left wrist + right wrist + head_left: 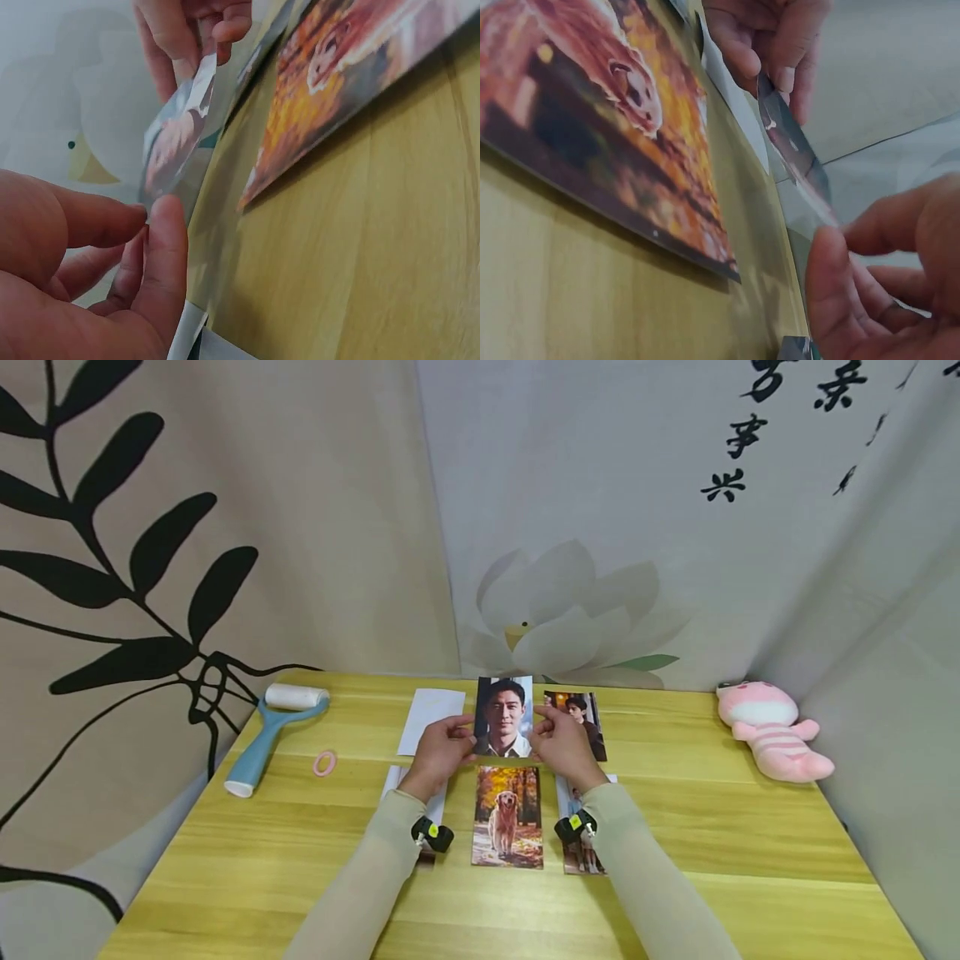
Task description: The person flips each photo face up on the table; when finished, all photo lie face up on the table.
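Note:
A portrait photo [504, 718] of a person in a pale collared shirt is held between both hands, tilted up at the far row. My left hand [444, 745] pinches its left edge between thumb and forefinger. At the opposite edge, my right hand [561, 742] pinches it the same way. Both wrist views show the photo [176, 139] edge-on, slightly bowed, above the wood. Nearer than it lies a photo of a golden retriever [507, 818] among autumn leaves, flat on the table. Beside my right hand is a photo of a person in a dark coat [588, 718].
A white blank card [429, 714] lies at far left of the row. Each forearm partly covers another photo, one being the lower right photo [581, 860]. On the table's left are a blue lint roller [262, 747] and a pink ring [324, 763]; a pink plush toy [776, 735] lies at right.

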Motion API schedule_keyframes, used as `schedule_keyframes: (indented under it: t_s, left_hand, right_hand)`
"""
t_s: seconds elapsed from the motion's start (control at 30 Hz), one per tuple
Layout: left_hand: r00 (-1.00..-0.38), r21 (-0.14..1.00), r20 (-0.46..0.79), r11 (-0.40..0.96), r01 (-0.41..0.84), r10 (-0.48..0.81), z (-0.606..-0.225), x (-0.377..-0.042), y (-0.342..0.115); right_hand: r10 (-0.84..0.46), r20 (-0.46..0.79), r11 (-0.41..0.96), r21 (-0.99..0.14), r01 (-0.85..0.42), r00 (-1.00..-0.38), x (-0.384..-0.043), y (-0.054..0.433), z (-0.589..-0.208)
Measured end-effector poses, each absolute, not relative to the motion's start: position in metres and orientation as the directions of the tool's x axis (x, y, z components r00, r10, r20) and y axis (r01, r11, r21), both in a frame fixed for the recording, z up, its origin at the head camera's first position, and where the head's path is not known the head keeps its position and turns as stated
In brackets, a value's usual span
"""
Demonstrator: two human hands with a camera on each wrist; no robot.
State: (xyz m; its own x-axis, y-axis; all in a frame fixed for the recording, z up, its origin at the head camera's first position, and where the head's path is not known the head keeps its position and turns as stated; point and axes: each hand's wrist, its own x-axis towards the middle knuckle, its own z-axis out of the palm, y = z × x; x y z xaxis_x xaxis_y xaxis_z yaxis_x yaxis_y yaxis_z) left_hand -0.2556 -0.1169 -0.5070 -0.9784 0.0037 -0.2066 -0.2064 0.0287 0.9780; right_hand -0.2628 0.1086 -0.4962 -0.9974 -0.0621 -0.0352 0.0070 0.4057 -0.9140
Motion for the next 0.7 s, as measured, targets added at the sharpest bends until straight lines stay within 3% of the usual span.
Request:
schedule_keyframes:
  t_s: [0.37, 0.7]
  left_hand:
    - [-0.977, 0.966, -0.208, 0.146, -0.213, -0.051, -0.511, -0.2571, -0.1126]
    - [-0.984, 0.953, -0.17, 0.247, -0.177, -0.052, -0.5093, -0.2554, -0.1114]
  right_hand:
    - [0.012, 0.018, 0.524, -0.852, -0.009, -1.0, -0.2629, 0.1054, -0.5054]
    - [-0.003, 0.048, 0.623, -0.781, -0.039, -0.999, -0.2589, 0.1018, -0.5048]
